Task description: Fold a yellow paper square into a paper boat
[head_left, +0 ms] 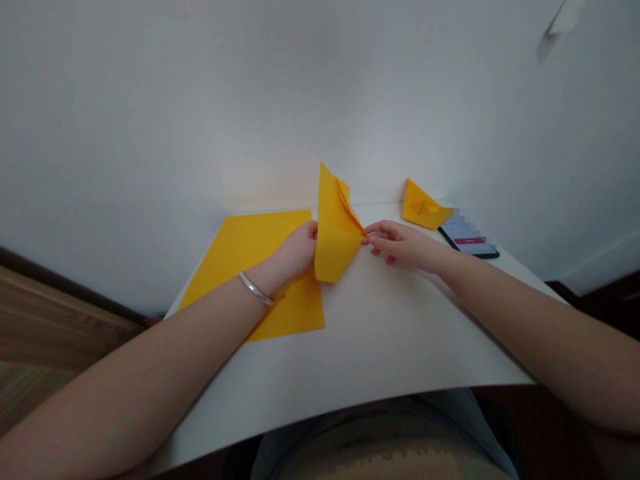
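Note:
A folded sheet of yellow paper [334, 233] is held up above the white table, its layers parted along the upper right edge. My left hand [301, 245] grips it from the left, with most of the fingers hidden behind the paper. A silver bangle circles that wrist. With thumb and fingertips, my right hand [395, 244] pinches the paper's pointed right corner. Beneath my left hand, flat yellow paper [293, 313] lies on the table.
At the back right stands a small folded yellow paper boat [425, 207], touching a phone [470, 240] with its screen lit. The white table [390, 333] meets a pale wall [280, 100] behind. Wooden furniture [55, 340] is at the left.

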`<state>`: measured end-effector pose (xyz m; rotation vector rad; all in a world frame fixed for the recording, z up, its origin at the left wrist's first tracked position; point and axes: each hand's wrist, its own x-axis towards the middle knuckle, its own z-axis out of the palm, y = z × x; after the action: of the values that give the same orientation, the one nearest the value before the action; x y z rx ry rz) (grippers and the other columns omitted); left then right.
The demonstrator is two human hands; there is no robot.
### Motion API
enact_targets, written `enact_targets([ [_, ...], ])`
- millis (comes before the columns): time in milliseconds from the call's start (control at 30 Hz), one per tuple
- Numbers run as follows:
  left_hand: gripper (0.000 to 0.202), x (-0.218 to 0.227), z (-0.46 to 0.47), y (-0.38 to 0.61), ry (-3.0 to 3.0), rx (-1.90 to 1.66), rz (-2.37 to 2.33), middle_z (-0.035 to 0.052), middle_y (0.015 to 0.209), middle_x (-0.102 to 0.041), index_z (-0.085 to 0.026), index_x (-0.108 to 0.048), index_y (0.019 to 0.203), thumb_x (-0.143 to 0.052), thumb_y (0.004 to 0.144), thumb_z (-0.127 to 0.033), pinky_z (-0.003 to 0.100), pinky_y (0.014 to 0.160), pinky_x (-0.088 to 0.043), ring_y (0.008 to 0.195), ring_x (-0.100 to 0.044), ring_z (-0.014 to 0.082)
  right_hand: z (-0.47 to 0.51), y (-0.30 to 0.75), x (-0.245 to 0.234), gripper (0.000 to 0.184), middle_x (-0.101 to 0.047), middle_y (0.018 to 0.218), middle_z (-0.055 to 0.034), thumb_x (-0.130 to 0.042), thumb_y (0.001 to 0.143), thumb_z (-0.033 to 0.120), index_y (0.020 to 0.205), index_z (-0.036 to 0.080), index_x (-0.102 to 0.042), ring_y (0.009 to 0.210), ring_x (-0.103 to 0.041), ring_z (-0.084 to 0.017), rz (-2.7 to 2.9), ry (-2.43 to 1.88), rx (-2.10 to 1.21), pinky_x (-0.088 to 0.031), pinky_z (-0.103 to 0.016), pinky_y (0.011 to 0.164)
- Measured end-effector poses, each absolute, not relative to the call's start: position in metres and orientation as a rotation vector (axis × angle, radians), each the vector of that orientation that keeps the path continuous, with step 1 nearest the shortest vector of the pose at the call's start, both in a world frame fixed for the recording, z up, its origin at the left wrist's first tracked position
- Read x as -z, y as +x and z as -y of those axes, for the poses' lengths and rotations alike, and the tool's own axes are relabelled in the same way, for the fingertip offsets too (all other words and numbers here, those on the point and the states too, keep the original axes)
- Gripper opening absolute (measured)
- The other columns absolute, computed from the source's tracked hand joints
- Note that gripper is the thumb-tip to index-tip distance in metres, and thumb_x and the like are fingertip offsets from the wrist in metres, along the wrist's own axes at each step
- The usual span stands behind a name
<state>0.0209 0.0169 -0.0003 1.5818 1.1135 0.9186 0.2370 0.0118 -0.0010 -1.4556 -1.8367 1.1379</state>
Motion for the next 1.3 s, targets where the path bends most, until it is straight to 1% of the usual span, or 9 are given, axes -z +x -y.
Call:
enact_targets([
  [133,0.041,-0.002,-0.007,0.03,1.324,-0.718,-0.94,0.0071,0.102,-0.07,-0.017,-0.061,0.105,-0.073,0.067,-0.026,0.032,0.076,-0.055,0.088,-0.067,0.0205,-0.007,0.231,-0.005,0.03,-0.065,0.116,-0.0074,-0.053,0.088,0.033,0.117,0.023,-0.056,0.086,-0.061,-0.015,1.918,-1.465,-1.104,-0.05,-0.023,0.06],
  [267,0.035,-0.006,0.0,0.032,1.313,-0.535,-0.999,0.0081,0.108,-0.068,-0.019,-0.059,0.111,-0.067,0.077,-0.023,0.029,0.075,-0.056,0.091,-0.067,0.0182,-0.003,0.231,-0.009,0.037,-0.064,0.116,-0.0084,-0.055,0.086,0.039,0.119,0.023,-0.058,0.095,-0.061,-0.019,2.112,-1.434,-0.904,-0.052,-0.033,0.08],
  [400,0.033,-0.004,-0.001,0.029,1.541,-0.422,-0.932,0.0103,0.115,-0.065,-0.018,-0.058,0.117,-0.058,0.085,-0.027,0.03,0.078,-0.056,0.094,-0.066,0.0164,0.001,0.229,-0.01,0.045,-0.054,0.132,-0.0088,-0.06,0.081,0.041,0.123,0.025,-0.055,0.11,-0.057,-0.022,2.167,-1.274,-0.832,-0.049,-0.039,0.091],
  [567,0.02,0.0,-0.001,0.021,2.08,-0.389,-0.902,0.0047,0.08,-0.069,-0.014,-0.065,0.091,-0.054,0.084,-0.029,0.03,0.073,-0.055,0.072,-0.065,0.0151,0.001,0.227,-0.011,0.059,-0.062,0.121,-0.0088,-0.069,0.071,0.02,0.126,0.024,-0.048,0.103,-0.063,-0.021,1.791,-1.415,-1.119,-0.054,-0.036,0.084],
  [633,0.02,-0.002,0.002,0.019,2.172,-0.418,-0.831,0.0039,0.08,-0.069,-0.015,-0.065,0.09,-0.05,0.085,-0.027,0.027,0.072,-0.053,0.073,-0.064,0.0142,-0.001,0.228,-0.01,0.057,-0.064,0.119,-0.0099,-0.066,0.072,0.016,0.126,0.022,-0.047,0.099,-0.065,-0.02,1.628,-1.449,-1.169,-0.055,-0.035,0.084],
  [767,0.021,-0.01,0.011,0.016,2.212,-0.429,-0.645,0.0052,0.091,-0.07,-0.015,-0.065,0.09,-0.046,0.086,-0.023,0.025,0.077,-0.051,0.083,-0.065,0.0134,-0.009,0.235,-0.007,0.045,-0.056,0.134,-0.0099,-0.061,0.075,0.015,0.118,0.021,-0.051,0.099,-0.066,-0.018,1.557,-1.408,-1.203,-0.053,-0.034,0.089],
  [967,0.024,-0.024,0.026,0.016,2.061,-0.327,-0.506,0.0028,0.064,-0.066,-0.013,-0.064,0.091,-0.048,0.085,-0.031,0.022,0.058,-0.047,0.059,-0.061,0.0121,-0.024,0.253,0.006,0.046,-0.064,0.124,-0.0091,-0.058,0.075,0.009,0.119,0.02,-0.049,0.104,-0.064,-0.016,1.758,-1.371,-1.183,-0.05,-0.034,0.093],
  [1167,0.025,-0.026,0.035,0.019,1.767,-0.71,-0.534,0.0018,0.054,-0.061,-0.015,-0.06,0.078,-0.044,0.083,-0.034,0.023,0.049,-0.04,0.049,-0.056,0.012,-0.033,0.264,0.014,0.045,-0.066,0.122,-0.0074,-0.057,0.077,0.012,0.12,0.022,-0.049,0.111,-0.06,-0.014,1.923,-1.246,-1.174,-0.046,-0.035,0.098],
  [1300,0.024,-0.026,0.03,0.02,1.931,-1.012,-0.753,0.0028,0.066,-0.064,-0.015,-0.059,0.08,-0.04,0.085,-0.029,0.025,0.057,-0.047,0.061,-0.062,0.0132,-0.033,0.266,0.015,0.048,-0.065,0.124,-0.0066,-0.055,0.078,0.013,0.124,0.023,-0.049,0.114,-0.058,-0.014,2.013,-1.241,-1.089,-0.044,-0.035,0.099],
])
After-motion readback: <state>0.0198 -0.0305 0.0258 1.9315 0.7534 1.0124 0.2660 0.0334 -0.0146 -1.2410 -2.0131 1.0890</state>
